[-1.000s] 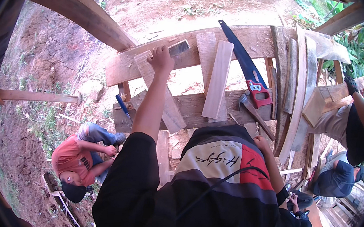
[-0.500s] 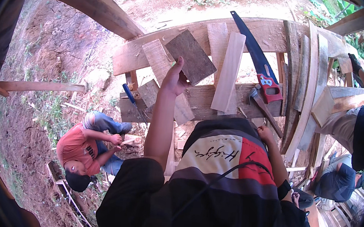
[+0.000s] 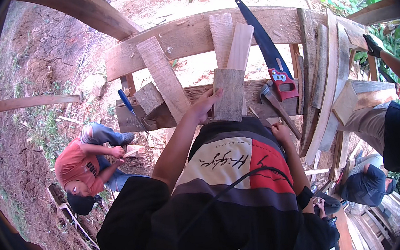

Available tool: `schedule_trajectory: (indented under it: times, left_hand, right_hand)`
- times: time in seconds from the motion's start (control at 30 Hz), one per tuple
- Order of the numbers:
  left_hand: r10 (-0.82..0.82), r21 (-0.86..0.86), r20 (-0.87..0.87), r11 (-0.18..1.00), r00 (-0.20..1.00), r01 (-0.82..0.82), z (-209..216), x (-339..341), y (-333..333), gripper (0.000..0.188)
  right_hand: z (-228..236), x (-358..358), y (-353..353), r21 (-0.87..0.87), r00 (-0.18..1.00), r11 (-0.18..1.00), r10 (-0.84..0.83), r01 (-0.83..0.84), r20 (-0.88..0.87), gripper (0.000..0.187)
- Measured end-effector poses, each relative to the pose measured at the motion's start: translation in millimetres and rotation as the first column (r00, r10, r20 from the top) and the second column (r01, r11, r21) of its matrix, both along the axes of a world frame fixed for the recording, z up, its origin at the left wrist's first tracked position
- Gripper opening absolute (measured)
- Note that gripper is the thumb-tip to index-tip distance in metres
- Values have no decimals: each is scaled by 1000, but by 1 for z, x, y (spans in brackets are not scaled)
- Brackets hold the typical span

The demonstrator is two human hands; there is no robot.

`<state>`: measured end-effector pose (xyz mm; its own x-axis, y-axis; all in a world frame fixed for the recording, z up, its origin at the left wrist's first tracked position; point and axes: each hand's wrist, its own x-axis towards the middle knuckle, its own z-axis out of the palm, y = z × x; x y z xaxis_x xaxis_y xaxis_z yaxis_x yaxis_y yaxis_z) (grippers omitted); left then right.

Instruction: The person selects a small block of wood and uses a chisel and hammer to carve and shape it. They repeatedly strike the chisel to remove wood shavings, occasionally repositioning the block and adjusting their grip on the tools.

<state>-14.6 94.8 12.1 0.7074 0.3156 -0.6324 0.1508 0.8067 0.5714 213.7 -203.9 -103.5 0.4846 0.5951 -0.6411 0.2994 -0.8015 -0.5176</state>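
1. Since half a second ago, the small wooden board (image 3: pixel 229 95) has come down from its tilted spot high over the upper beam (image 3: pixel 190 36) and now stands squarer, low against the near beam (image 3: pixel 257 94), close to the person's chest.
2. Left hand (image 3: pixel 205 105): the fingers (image 3: pixel 214 95) are closed narrowly on the board's left edge, thumb along its side, holding it.
3. Right hand (image 3: pixel 281 132): it sits just right of the board's lower corner, beside the hammer (image 3: pixel 279 109); its fingers look curled, but whether they grip anything cannot be told.
4. Right of the board, a handsaw (image 3: pixel 266 46) with a blue blade and red handle lies slanting across both beams, its handle just above the hammer.
5. Behind the board, two pale planks (image 3: pixel 231 38) lie side by side, bridging the beams.
6. Left of the board, a broader plank (image 3: pixel 163 77) slants across, with a square block (image 3: pixel 148 98) and a blue-handled tool (image 3: pixel 127 101) farther left.
7. Far below and left of the board, a person in an orange shirt (image 3: pixel 76 163) crouches on the ground.
8. No containers show.
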Motion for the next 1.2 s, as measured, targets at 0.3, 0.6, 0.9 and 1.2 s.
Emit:
schedule_trajectory:
  times: [0.3,0.6,0.9,1.2]
  left_hand:
    - [-133,177,-190,970,973,167,18,12,17,63]
    - [-85,224,-245,964,966,142,-12,3,15,71]
    - [-52,270,-201,957,978,106,-10,1,10,81]
    - [-54,229,-230,967,972,108,-10,-1,14,74]
  right_hand:
    - [-35,-3,-29,-31,997,997,-72,71,-14,31]
    - [-25,1,-20,6,991,991,-134,134,17,29]
    - [-34,5,-15,-48,998,997,-57,58,16,30]
    - [-20,3,-4,-87,997,994,-69,71,20,32]
